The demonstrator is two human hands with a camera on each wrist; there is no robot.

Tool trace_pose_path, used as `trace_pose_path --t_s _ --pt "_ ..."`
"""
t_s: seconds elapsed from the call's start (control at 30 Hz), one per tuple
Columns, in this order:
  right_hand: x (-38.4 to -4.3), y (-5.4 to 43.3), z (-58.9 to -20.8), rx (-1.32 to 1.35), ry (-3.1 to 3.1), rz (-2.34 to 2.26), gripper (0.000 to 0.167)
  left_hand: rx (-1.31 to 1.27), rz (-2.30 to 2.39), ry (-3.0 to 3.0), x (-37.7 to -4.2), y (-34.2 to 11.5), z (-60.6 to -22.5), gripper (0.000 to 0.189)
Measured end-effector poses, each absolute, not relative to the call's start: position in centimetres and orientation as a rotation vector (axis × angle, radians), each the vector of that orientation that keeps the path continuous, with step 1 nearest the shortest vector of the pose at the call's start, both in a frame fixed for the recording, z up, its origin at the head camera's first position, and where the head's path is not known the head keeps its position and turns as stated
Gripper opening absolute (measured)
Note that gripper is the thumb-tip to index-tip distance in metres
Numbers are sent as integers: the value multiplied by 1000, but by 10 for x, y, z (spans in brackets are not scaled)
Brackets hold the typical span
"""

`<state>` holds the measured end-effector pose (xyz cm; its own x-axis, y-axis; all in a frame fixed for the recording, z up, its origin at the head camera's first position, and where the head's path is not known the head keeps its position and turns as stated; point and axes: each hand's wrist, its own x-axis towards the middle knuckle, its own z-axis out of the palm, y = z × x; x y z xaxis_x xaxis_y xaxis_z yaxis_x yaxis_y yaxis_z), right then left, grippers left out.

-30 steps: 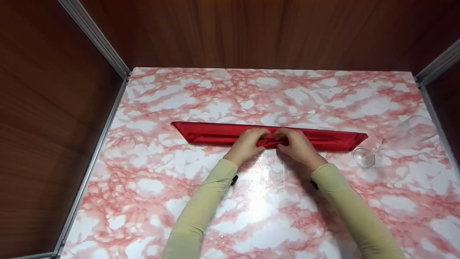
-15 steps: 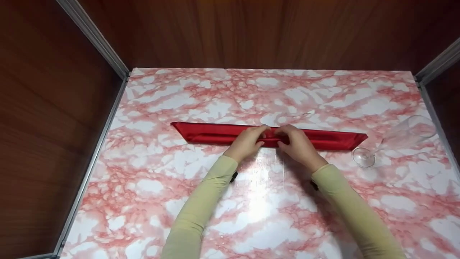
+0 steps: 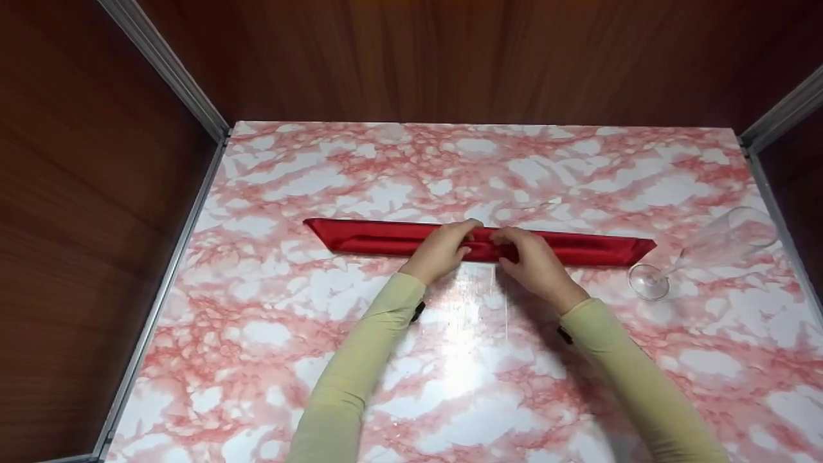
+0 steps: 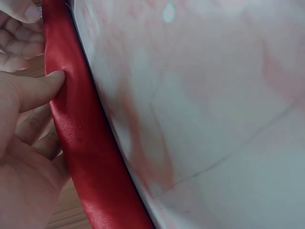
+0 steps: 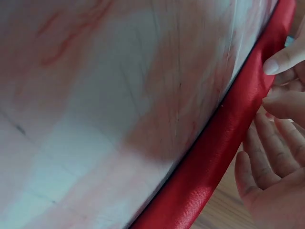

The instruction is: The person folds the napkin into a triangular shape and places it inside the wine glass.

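Note:
A shiny red satin cloth [image 3: 386, 238] lies folded into a long strip with slanted ends, across the middle of the table. Near its centre, my left hand [image 3: 440, 251] pinches the near edge, its thumb [image 4: 56, 81] on the red face and its fingers behind the fold. Close beside it, my right hand [image 3: 533, 263] holds the same edge, thumb at the fold and curled fingers [image 5: 259, 157] on the other side. Both thumbs are a short way apart along the strip. The fingertips beyond the cloth's raised edge are partly hidden in the head view.
A clear stemmed glass [image 3: 726, 238] lies on its side at the right, its round foot near the cloth's right end. The pink and white marbled table [image 3: 257, 334] is bounded by dark wood panels [image 3: 482, 58] at the back and sides.
The cloth between my hands was bunched up a second ago and now looks flatter. Both hands have stayed near the centre, with small shifts of the fingers.

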<state>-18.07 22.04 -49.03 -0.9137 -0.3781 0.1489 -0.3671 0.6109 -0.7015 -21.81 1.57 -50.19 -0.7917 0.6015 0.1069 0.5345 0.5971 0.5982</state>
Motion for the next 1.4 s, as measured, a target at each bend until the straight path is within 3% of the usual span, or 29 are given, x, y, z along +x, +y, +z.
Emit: trace_pose_path --t_s 0.47,0.83,1.4 --pt "-189 220 -495 -565 2765 -1181 43 910 948 2761 -220 17 -505 41" --pt "-193 219 -497 -554 2792 -1082 37 869 1171 2656 -219 12 -504 40" --pt "-189 221 -494 -575 2766 -1033 27 902 1095 2622 -207 9 -506 47"
